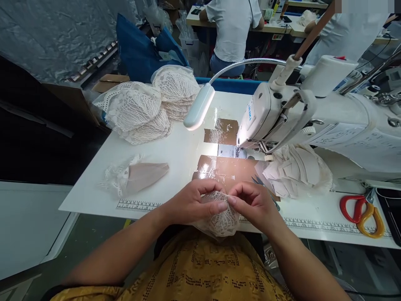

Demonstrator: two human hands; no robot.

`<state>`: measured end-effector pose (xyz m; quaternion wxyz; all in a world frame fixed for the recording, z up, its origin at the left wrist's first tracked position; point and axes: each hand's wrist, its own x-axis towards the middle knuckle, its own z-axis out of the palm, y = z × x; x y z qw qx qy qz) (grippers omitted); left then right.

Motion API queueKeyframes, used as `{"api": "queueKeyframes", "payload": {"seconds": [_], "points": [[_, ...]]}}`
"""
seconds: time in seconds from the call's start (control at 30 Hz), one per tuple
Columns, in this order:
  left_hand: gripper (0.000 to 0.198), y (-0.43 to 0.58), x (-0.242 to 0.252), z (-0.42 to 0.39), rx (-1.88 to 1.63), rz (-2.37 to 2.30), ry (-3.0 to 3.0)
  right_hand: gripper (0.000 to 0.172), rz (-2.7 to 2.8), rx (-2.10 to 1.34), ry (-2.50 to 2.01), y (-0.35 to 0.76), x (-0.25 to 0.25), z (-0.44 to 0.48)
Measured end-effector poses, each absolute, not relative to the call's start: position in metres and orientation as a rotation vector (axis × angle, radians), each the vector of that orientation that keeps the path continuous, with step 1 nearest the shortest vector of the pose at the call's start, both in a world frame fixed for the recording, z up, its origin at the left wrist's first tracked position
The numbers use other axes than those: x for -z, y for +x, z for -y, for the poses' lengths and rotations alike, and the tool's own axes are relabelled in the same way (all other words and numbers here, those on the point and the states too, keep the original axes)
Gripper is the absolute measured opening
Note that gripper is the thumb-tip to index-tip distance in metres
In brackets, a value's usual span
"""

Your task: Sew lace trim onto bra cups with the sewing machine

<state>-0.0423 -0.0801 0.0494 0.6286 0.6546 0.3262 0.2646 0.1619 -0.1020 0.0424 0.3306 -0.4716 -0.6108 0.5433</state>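
My left hand (192, 200) and my right hand (253, 202) meet at the table's near edge, both closed on a cream lace cup piece (221, 221) that hangs down between them. The fingertips of both hands pinch its upper edge. Just beyond them lies the brown-taped sewing area under the white sewing machine (282, 113), whose needle (239, 147) is apart from my hands.
A stack of lace cups (147, 108) sits at the back left, and a single lace and beige piece (134, 177) at the left. A pile of beige pieces (297, 169) lies under the machine arm. Red and yellow scissors (361, 211) lie at the right. A gooseneck lamp (199, 106) hangs over the table. People sit behind.
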Motion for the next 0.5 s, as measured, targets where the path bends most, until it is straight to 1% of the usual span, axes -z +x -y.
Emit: {"api": "queueKeyframes", "payload": {"seconds": [0.1,0.23,0.33,0.4,0.5], "points": [[0.014,-0.036,-0.045,0.078,-0.649,-0.753,1.405,0.02,1.564,-1.431,-1.256,0.162,-0.043,0.1],[0.025,-0.026,-0.033,0.075,-0.625,-0.773,1.051,0.022,1.507,-1.546,-1.228,0.163,-0.041,0.092],[0.033,-0.038,-0.037,0.065,-0.687,-0.884,0.883,0.021,1.504,-1.564,-1.239,0.175,-0.039,0.085],[0.031,-0.056,-0.048,0.054,-0.837,-1.056,0.968,0.022,1.502,-1.48,-1.306,0.188,-0.04,0.081],[0.022,-0.074,-0.066,0.034,-1.154,-1.457,1.403,0.019,1.552,-1.29,-1.441,0.208,-0.043,0.078]]}}
